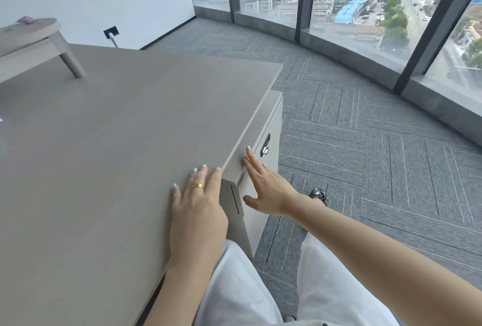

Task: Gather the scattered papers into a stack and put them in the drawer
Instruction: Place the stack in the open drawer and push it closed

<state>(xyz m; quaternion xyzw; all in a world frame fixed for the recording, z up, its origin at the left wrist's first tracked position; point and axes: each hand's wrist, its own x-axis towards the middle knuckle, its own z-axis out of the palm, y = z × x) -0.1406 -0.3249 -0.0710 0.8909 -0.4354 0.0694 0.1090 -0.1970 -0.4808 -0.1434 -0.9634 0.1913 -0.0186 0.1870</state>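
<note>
My left hand [198, 203] lies flat, fingers spread, on the grey desktop [109, 143] near its right edge, holding nothing. My right hand [266, 185] reaches past that edge, fingers extended against the front of the top drawer [271, 122] of the pale cabinet under the desk; the drawer looks shut. A black lock [265, 144] sits on the drawer front just beyond my fingertips. A sliver of white paper [1, 120] shows at the far left edge of the desk. No other papers are in view.
A raised shelf on a slanted leg [70, 61] stands at the desk's back left, with a small pink item [26, 19] on it. Grey carpet [365, 156] lies to the right, bounded by a curved window wall [339, 12]. My white-trousered legs and a dark shoe [319, 195] are below.
</note>
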